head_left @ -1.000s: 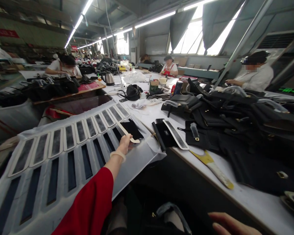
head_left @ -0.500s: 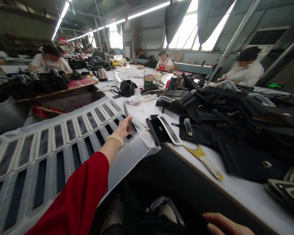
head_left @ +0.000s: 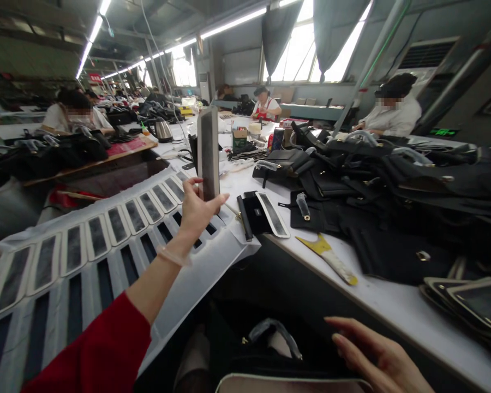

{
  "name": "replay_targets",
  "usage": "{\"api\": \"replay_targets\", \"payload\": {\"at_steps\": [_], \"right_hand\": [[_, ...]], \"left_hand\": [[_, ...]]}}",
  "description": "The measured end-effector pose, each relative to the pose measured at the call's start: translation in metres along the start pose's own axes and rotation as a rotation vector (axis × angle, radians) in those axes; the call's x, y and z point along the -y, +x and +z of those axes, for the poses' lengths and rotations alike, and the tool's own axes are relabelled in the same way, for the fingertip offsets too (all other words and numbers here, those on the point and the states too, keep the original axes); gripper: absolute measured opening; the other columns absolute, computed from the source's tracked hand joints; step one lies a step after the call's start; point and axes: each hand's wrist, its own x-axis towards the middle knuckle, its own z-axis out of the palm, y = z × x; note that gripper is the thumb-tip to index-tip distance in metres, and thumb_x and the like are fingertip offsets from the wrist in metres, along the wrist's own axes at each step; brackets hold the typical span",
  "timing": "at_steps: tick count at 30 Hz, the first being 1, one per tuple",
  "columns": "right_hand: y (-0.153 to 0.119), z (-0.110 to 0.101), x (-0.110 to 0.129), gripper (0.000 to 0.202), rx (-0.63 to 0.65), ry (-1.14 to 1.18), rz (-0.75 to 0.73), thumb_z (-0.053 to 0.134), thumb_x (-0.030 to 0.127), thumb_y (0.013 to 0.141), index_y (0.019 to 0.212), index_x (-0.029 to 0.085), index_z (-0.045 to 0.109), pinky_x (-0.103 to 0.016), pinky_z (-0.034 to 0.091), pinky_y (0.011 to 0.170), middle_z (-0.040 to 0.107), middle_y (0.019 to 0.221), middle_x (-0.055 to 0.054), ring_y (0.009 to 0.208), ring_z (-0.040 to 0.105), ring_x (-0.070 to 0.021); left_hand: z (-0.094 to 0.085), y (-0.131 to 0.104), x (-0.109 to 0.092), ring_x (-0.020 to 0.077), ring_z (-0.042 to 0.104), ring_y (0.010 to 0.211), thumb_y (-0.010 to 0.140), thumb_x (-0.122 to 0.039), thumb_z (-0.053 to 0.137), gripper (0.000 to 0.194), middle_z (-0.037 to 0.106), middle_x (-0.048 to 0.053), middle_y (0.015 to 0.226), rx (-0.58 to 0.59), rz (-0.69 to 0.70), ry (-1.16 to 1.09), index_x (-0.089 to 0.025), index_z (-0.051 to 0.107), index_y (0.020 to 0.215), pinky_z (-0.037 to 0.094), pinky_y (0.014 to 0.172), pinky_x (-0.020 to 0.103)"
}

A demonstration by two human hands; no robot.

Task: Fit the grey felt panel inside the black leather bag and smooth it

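My left hand grips a long panel with rounded corners and a pale edge, held upright by its lower end between thumb and fingers. Beneath that arm lies a whitish sheet with a row of similar panels and dark strips. Low at the right, my right hand is empty, its fingers stretched out and thumb apart. Beside it, at my lap, is a dark bag with a plastic-wrapped handle. A pale-edged piece shows at the bottom edge, mostly cut off.
A black flap piece and a yellow-and-white scraper-like tool lie on the white table. Black bags are heaped on the right, near a stack of pale-edged panels. Several people work further back.
My left hand has raised the panel from low over the sheet and stood it upright. My right hand has come further into view, as has the pale-edged piece at the bottom.
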Motion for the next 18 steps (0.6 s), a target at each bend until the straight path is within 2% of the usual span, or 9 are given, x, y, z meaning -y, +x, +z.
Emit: {"api": "replay_targets", "payload": {"at_steps": [1,2,4,7,8,10,13,15,18], "right_hand": [[0.0,0.001,0.008,0.039,-0.016,0.053,-0.005,0.062,0.053,0.085,0.109,0.024,0.073,-0.019,0.057,0.067,0.074,0.084,-0.003,0.077,0.071,-0.0204],[-0.001,0.004,0.019,0.042,-0.03,0.121,-0.017,0.062,0.053,0.086,0.115,0.024,0.07,-0.02,0.058,0.068,0.073,0.088,-0.004,0.077,0.07,-0.0201],[-0.005,0.014,0.043,0.048,-0.063,0.289,-0.062,0.061,0.053,0.088,0.129,0.027,0.06,-0.026,0.059,0.076,0.071,0.107,-0.007,0.089,0.07,-0.021],[-0.015,0.036,0.082,0.061,-0.11,0.566,-0.126,0.061,0.05,0.091,0.145,0.035,0.036,-0.036,0.056,0.092,0.056,0.138,-0.008,0.11,0.064,-0.0231],[-0.019,0.043,0.093,0.064,-0.123,0.661,-0.143,0.062,0.05,0.091,0.146,0.037,0.032,-0.039,0.054,0.095,0.053,0.141,-0.007,0.115,0.062,-0.0234],[-0.027,0.055,0.109,0.064,-0.151,0.84,-0.151,0.066,0.048,0.088,0.142,0.037,0.034,-0.04,0.052,0.098,0.055,0.138,-0.005,0.118,0.059,-0.0232],[-0.039,0.059,0.116,0.054,-0.186,1.007,-0.067,0.076,0.045,0.081,0.124,0.032,0.048,-0.033,0.053,0.092,0.065,0.118,-0.002,0.108,0.062,-0.0217],[-0.045,0.055,0.113,0.052,-0.196,1.033,0.008,0.079,0.046,0.077,0.116,0.028,0.05,-0.03,0.054,0.083,0.066,0.106,-0.001,0.098,0.063,-0.0203],[-0.051,0.043,0.105,0.072,-0.256,0.955,0.054,0.083,0.045,0.072,0.13,0.031,0.042,-0.026,0.053,0.075,0.063,0.099,0.001,0.087,0.061,-0.0172]], "left_hand": [[-0.001,-0.026,-0.007,0.013,0.058,0.07,0.056,-0.024,0.088,0.072,0.055,-0.006,0.081,0.022,0.058,0.056,-0.025,0.042,0.111,0.048,0.069,0.026],[-0.002,-0.052,-0.013,0.0153,0.061,0.08,0.06,-0.026,0.086,0.071,0.057,-0.004,0.087,0.053,0.161,0.206,-0.025,0.041,0.114,0.049,0.076,0.028],[-0.004,-0.102,-0.023,0.0196,0.061,0.092,0.061,-0.026,0.087,0.071,0.057,0.001,0.101,0.032,0.307,0.451,-0.025,0.042,0.116,0.05,0.084,0.033],[-0.004,-0.165,-0.028,0.0235,0.058,0.11,0.07,-0.019,0.08,0.062,0.051,0.007,0.117,0.086,0.603,0.573,-0.025,0.04,0.118,0.051,0.09,0.035],[-0.004,-0.183,-0.027,0.0225,0.058,0.109,0.075,-0.018,0.076,0.058,0.051,0.007,0.118,0.101,0.669,0.613,-0.025,0.04,0.119,0.053,0.088,0.033],[-0.002,-0.216,-0.025,0.0211,0.06,0.104,0.083,-0.016,0.068,0.048,0.05,0.008,0.119,0.129,0.763,0.708,-0.028,0.041,0.12,0.054,0.085,0.033],[0.001,-0.26,-0.023,0.0217,0.064,0.096,0.087,-0.021,0.066,0.037,0.052,0.009,0.117,0.135,0.761,0.834,-0.033,0.05,0.117,0.056,0.081,0.034],[0.005,-0.287,-0.023,0.0239,0.066,0.098,0.085,-0.022,0.069,0.034,0.058,0.008,0.116,0.162,0.719,0.894,-0.036,0.056,0.113,0.058,0.08,0.034],[0.014,-0.322,-0.022,0.0237,0.069,0.103,0.083,-0.016,0.069,0.034,0.067,0.004,0.113,0.234,0.722,0.866,-0.038,0.063,0.108,0.058,0.086,0.032]]}}
